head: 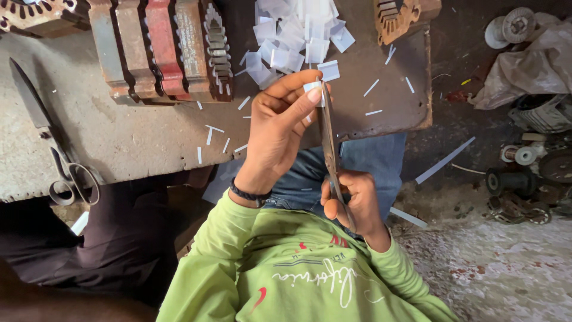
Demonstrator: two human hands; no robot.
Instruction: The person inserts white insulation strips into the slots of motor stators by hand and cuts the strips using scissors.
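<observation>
My left hand [277, 128] is up over the near edge of the bench [119, 137], thumb and fingers pinched on a small white paper slip [313, 89]. The slip sits right against the blades of the scissors [328, 140] in my other hand, touching them at the tip end. My right hand [351, 200] is lower, over my blue-jeaned lap, fingers curled tight around the scissor handles; the long dark blades run up from it to the slip, and they look nearly closed.

Just beyond the slip, farther back on the bench, lies a heap of cut white paper squares [295, 36]. Thin white paper trimmings [214, 134] are scattered over the bench around the slip, to its left and right. Left of the heap stands a row of rusty stator cores [161, 48], one of them red, with toothed slots showing on the end one. Far to the left of my slip, a second, bigger pair of shears [50, 140] lies flat on the bench, handles hanging at the near edge. Off the bench, right of the slip, wire spools [517, 156] and a crumpled plastic bag [527, 62] sit on the floor.
</observation>
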